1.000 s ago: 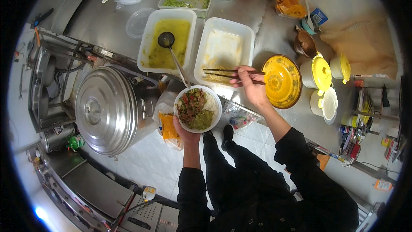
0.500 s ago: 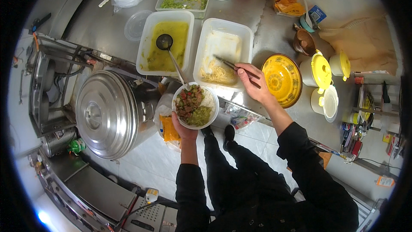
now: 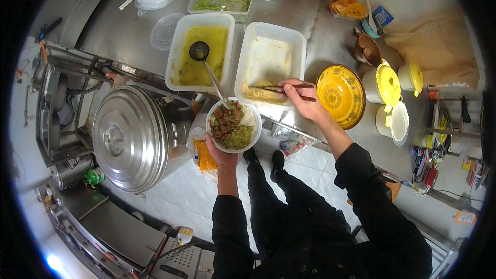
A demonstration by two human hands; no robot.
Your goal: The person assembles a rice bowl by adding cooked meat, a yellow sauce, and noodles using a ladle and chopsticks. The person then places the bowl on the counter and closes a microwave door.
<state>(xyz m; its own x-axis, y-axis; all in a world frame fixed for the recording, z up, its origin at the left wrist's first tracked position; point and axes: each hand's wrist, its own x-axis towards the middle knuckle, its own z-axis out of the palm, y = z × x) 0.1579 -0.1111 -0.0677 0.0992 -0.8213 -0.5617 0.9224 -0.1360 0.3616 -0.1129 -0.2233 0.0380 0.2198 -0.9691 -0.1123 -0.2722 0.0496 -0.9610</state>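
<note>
Fingers of the left hand (image 3: 221, 156) cup under a white bowl (image 3: 233, 125) of rice with red and green toppings, held just off the counter edge. At the bowl's nine o'clock stands a big steel pot (image 3: 132, 137); at its twelve, a tub (image 3: 201, 54) of yellow sauce with a ladle (image 3: 205, 64). The right hand (image 3: 305, 101), at the bowl's two o'clock, pinches chopsticks (image 3: 281, 87), their tips in noodles inside a white tub (image 3: 271, 62). At that hand's three o'clock lies a yellow lid (image 3: 341, 95).
</note>
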